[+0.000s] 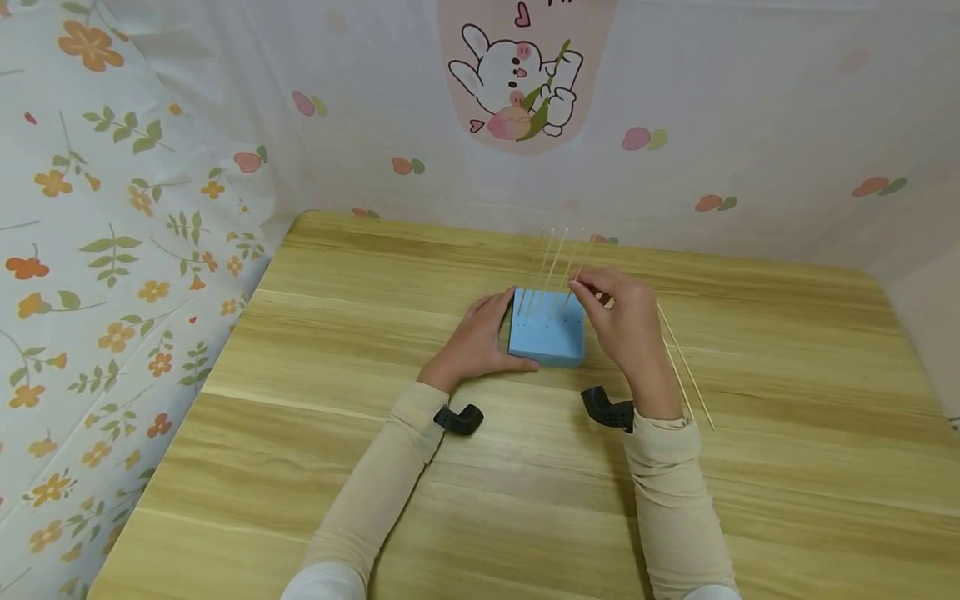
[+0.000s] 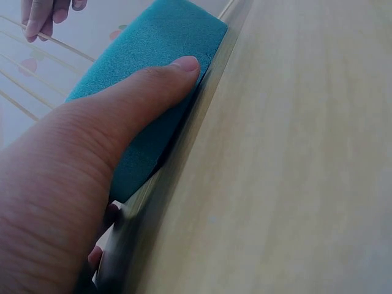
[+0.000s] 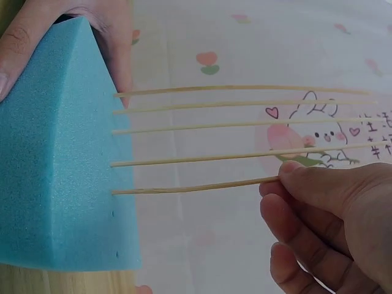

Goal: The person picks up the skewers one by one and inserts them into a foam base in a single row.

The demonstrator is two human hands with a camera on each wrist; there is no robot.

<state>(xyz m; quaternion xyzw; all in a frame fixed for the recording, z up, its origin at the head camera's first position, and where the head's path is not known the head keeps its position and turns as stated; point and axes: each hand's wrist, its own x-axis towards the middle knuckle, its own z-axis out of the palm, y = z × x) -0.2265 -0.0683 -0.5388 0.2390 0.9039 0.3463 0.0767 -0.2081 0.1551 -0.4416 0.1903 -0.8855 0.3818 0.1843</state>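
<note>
A light blue foam block (image 1: 547, 337) sits on the wooden table, with several thin bamboo skewers (image 3: 202, 125) standing in a row in its top. My left hand (image 1: 480, 337) grips the block from its left side, the thumb (image 2: 160, 82) lying along the near face. Above the block's right part, my right hand (image 1: 618, 312) pinches one skewer (image 3: 226, 185) between thumb and index finger. That skewer's lower end meets the foam at the end of the row. A few small holes (image 3: 115, 233) show in the foam beside it.
Two loose skewers (image 1: 692, 367) lie on the wooden table (image 1: 795, 400), right of my right forearm. Black wrist mounts (image 1: 609, 410) stick out from both sleeves. A white printed cloth (image 1: 360, 92) hangs behind the table, and a floral cloth (image 1: 112, 275) on the left.
</note>
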